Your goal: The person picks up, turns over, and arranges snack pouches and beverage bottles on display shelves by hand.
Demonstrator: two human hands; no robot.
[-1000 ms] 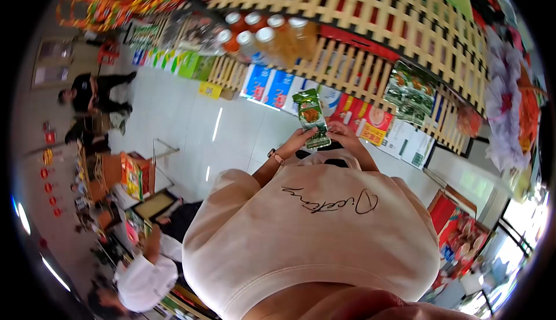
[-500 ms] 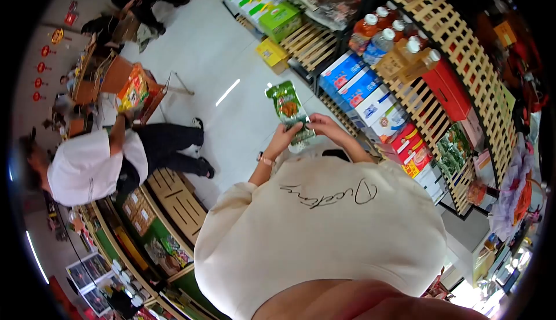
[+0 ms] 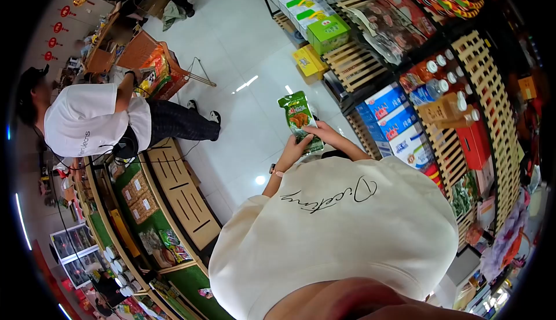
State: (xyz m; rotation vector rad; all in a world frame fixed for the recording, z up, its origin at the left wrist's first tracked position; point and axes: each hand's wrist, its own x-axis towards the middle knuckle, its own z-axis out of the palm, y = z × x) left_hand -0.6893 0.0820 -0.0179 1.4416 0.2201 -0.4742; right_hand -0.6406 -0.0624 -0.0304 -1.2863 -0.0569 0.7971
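A green packet (image 3: 299,113) with a food picture on its front is held in front of my chest, above the floor. My left hand (image 3: 293,151) grips its lower left edge, with a watch on that wrist. My right hand (image 3: 324,133) is closed on the packet's lower right side, its fingers lying over the front. Both hands are close together near the packet's bottom end, which they partly cover.
Slatted shelves (image 3: 353,65) with boxes and bottles (image 3: 443,108) run along the right. A yellow box (image 3: 310,61) sits at their foot. A person in a white shirt (image 3: 87,117) stands at left beside a wooden display shelf (image 3: 184,189). Others are at the top left.
The view has turned, so the shelves have shifted right and the person in white shows more fully. The packet stays in both hands; my right fingers now reach further over its front.
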